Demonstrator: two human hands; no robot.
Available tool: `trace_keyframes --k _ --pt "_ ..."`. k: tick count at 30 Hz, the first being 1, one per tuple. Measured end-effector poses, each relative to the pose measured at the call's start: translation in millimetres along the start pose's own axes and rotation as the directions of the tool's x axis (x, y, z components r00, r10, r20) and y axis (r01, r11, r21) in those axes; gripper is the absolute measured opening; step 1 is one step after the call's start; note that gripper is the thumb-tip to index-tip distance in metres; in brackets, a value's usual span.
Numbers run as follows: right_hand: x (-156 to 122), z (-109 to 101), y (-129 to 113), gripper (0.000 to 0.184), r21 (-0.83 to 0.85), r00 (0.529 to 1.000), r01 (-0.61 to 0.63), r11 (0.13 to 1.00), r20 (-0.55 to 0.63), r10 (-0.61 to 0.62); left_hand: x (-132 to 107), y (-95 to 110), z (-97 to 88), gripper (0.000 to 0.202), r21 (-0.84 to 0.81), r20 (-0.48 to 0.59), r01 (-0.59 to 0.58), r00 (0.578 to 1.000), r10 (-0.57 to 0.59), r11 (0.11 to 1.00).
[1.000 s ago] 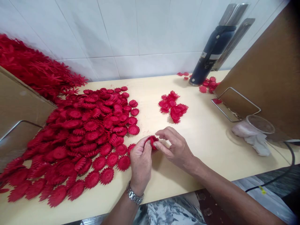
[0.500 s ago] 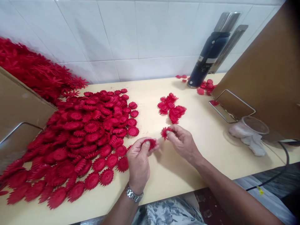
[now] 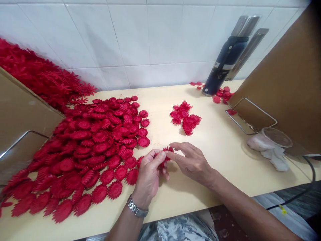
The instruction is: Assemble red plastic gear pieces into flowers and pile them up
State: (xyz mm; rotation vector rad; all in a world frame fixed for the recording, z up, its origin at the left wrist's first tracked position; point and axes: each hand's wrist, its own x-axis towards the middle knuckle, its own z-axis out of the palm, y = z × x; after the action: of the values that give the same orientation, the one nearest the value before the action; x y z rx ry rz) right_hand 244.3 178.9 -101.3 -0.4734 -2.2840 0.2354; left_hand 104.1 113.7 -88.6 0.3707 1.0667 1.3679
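Left box (image 3: 25,103): at the left edge of the tabletop (image 3: 215,137), cardboard.
Stars (image 3: 45,77): heaped behind the box, toward the back left corner.
Discs (image 3: 100,135): a broad pile over the left part, spreading toward the front edge; notched rims.
Left hand (image 3: 149,172): near the front edge, right of the discs, its thumb and fingers pinched on the flower.
Flower (image 3: 167,149): between the hands, over the front middle; partly hidden by fingers.
Feel: probably light and soft, not slippery; the thin petals likely bend or crease easily.
Hold: best pinched at the centre, between thumb and finger, leaving the petals free.
Right hand (image 3: 194,164): beside the left, fingertips at the flower's right side; cannot tell whether they grip it.
Cluster (image 3: 184,113): loose red flowers beyond the right hand, toward the back edge.
Bottle (image 3: 222,67): near the back edge, red pieces (image 3: 224,95) beside its base.
Tub (image 3: 278,136): near the right edge, against the right box (image 3: 283,83).
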Motion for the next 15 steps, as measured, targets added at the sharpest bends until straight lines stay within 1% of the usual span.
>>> trace_keyframes --k 1,2,3,4,5,6,7,8,9,10,12,13,15 --pt "2 -2 -2 0.034 0.101 0.998 -0.063 0.993 0.000 0.063 0 -1 0.0 0.017 0.024 -0.022 -0.032 0.999 0.033 0.999" --pt "4 -4 -4 0.034 0.221 0.986 -0.162 0.962 0.014 0.163 0 -2 0.0 0.015 0.050 -0.054 -0.071 0.996 0.074 0.996" --pt "6 -6 -7 0.034 0.342 0.957 -0.286 0.895 0.050 0.286 0 -4 -0.1 0.013 0.090 -0.091 -0.125 0.987 0.133 0.988" --pt "8 -8 -9 0.034 0.445 0.907 -0.412 0.795 0.114 0.406 0 -5 -0.2 0.012 0.154 -0.121 -0.186 0.971 0.205 0.970" --pt "11 -9 -11 0.033 0.516 0.845 -0.521 0.680 0.201 0.496 0 -7 -0.3 0.010 0.232 -0.131 -0.241 0.952 0.276 0.942" --pt "12 -10 -12 0.031 0.555 0.787 -0.601 0.575 0.290 0.544 -1 -8 -0.4 0.010 0.306 -0.124 -0.287 0.933 0.337 0.908" --pt "14 -9 -13 0.026 0.575 0.747 -0.650 0.498 0.360 0.559 -1 -10 -0.4 0.010 0.357 -0.102 -0.318 0.921 0.375 0.878" --pt "14 -7 -14 0.020 0.588 0.725 -0.672 0.449 0.403 0.558 -2 -11 -0.5 0.011 0.378 -0.074 -0.333 0.919 0.386 0.864" --pt "14 -5 -14 0.015 0.601 0.717 -0.679 0.422 0.420 0.556 -2 -12 -0.7 0.012 0.373 -0.049 -0.332 0.925 0.376 0.866" --pt "14 -3 -13 0.012 0.613 0.714 -0.677 0.408 0.413 0.565 -2 -12 -0.9 0.013 0.353 -0.031 -0.323 0.934 0.356 0.878" --pt "13 -1 -13 0.012 0.622 0.708 -0.668 0.410 0.362 0.606 -2 -13 -1.8 0.016 0.325 -0.003 -0.293 0.950 0.311 0.899" --pt "12 0 -13 0.012 0.610 0.707 -0.668 0.427 0.339 0.621 -2 -13 -2.3 0.017 0.326 0.010 -0.275 0.958 0.288 0.904" --pt "12 -2 -13 0.013 0.554 0.717 -0.669 0.496 0.306 0.626 -3 -13 -3.1 0.019 0.341 0.029 -0.252 0.966 0.257 0.906"
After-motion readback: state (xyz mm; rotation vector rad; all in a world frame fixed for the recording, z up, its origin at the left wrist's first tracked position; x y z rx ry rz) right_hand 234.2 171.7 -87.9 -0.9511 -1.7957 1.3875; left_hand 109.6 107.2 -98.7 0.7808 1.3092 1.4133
